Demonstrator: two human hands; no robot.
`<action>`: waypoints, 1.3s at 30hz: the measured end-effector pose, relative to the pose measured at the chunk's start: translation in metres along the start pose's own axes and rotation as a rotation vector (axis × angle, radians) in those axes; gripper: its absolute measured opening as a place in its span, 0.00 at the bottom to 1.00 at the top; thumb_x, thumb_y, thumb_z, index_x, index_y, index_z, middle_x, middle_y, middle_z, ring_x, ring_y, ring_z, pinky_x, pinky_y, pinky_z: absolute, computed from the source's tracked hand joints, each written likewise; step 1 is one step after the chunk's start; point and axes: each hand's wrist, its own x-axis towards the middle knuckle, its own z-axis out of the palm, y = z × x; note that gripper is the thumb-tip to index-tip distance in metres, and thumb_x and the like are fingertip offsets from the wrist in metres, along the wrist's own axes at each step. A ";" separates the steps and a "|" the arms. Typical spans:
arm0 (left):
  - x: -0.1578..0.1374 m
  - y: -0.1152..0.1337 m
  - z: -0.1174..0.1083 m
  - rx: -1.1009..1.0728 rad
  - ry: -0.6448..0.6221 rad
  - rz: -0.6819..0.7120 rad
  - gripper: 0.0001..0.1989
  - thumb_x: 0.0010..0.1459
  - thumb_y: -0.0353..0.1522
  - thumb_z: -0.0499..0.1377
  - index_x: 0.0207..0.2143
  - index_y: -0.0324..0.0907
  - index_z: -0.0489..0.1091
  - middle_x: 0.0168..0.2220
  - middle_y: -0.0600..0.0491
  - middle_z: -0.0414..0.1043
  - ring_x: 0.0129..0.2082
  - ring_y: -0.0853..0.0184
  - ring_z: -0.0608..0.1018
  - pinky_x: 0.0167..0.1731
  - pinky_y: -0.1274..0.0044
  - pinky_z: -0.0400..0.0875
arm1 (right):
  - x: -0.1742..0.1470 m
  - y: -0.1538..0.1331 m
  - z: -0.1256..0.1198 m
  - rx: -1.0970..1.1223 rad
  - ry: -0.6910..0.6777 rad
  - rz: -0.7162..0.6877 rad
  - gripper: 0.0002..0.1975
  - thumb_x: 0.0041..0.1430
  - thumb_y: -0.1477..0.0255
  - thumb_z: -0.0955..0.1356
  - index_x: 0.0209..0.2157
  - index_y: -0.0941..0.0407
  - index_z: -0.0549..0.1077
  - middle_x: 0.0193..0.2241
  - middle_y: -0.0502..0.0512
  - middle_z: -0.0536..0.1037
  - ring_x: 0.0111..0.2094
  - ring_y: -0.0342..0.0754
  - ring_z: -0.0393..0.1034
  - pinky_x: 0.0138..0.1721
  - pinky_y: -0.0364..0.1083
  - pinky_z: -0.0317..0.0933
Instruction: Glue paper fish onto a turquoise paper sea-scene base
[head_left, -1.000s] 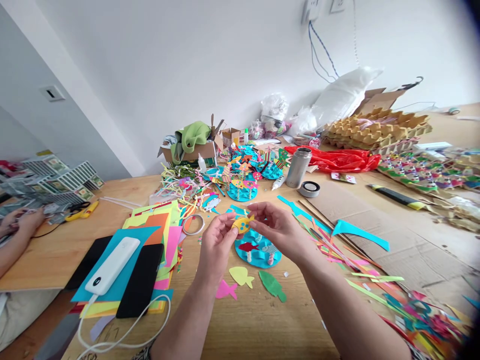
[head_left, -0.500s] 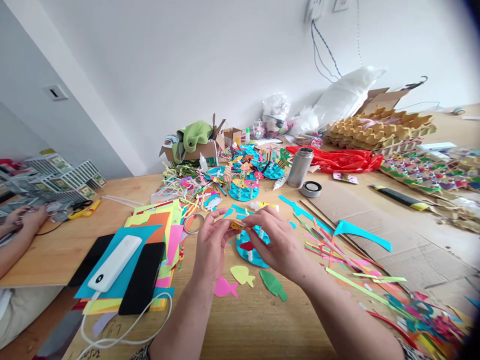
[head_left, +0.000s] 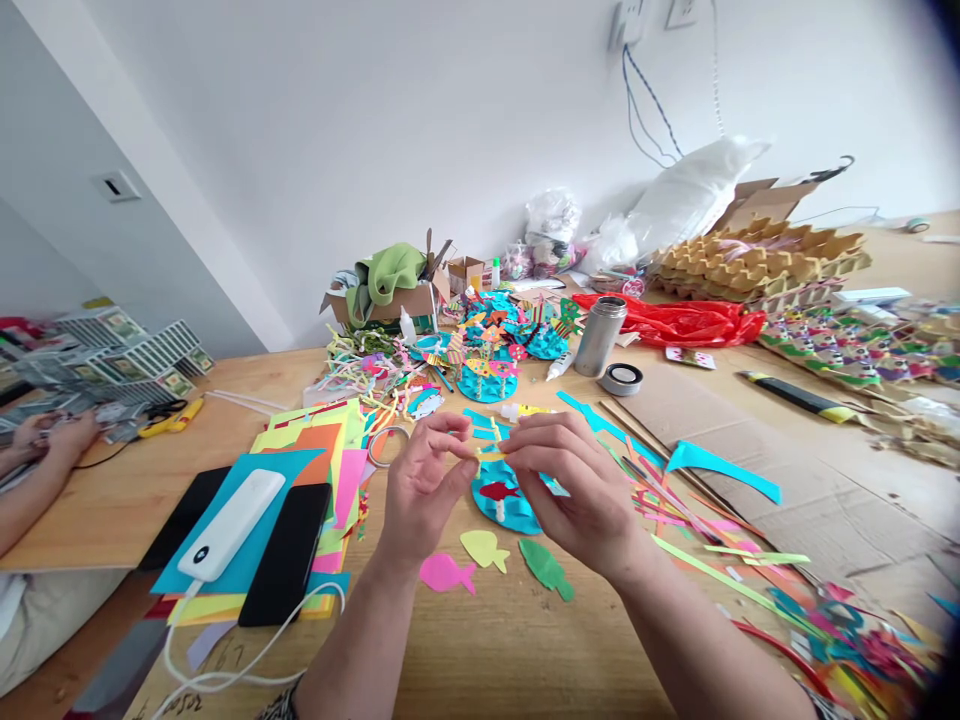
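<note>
A small yellow-orange paper fish [head_left: 492,456] is held edge-on over a blue paper disc [head_left: 517,517], so its face is hardly visible. My right hand [head_left: 574,480] is closed in a pinch on its right end. My left hand [head_left: 426,485] has its thumb tip at the left end, with the other fingers curled above; the contact is partly hidden. A red paper fish [head_left: 499,490] sits on a white post on the disc. Below lie a pink paper fish [head_left: 448,574], a yellow-green paper fish [head_left: 484,550] and a green paper fish [head_left: 546,569].
At left, a white power bank [head_left: 231,525] and black phone [head_left: 285,555] rest on coloured paper. A tape roll [head_left: 388,447] lies beside my left hand. Behind stand finished blue discs [head_left: 487,382] and a metal flask [head_left: 600,338]. Paper strips [head_left: 720,590] litter the right; a co-worker's hands [head_left: 60,435] are far left.
The paper fish has turned from showing its patterned face to edge-on. My left fingers have spread somewhat, and both hands have dropped slightly, uncovering more of the blue disc.
</note>
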 end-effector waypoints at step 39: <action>0.002 -0.016 -0.002 0.211 0.262 -0.307 0.07 0.47 0.35 0.66 0.25 0.40 0.73 0.30 0.54 0.72 0.27 0.71 0.73 0.30 0.79 0.68 | -0.003 0.023 -0.001 0.081 0.045 0.559 0.02 0.59 0.71 0.68 0.32 0.53 0.73 0.33 0.53 0.75 0.37 0.48 0.71 0.40 0.51 0.66</action>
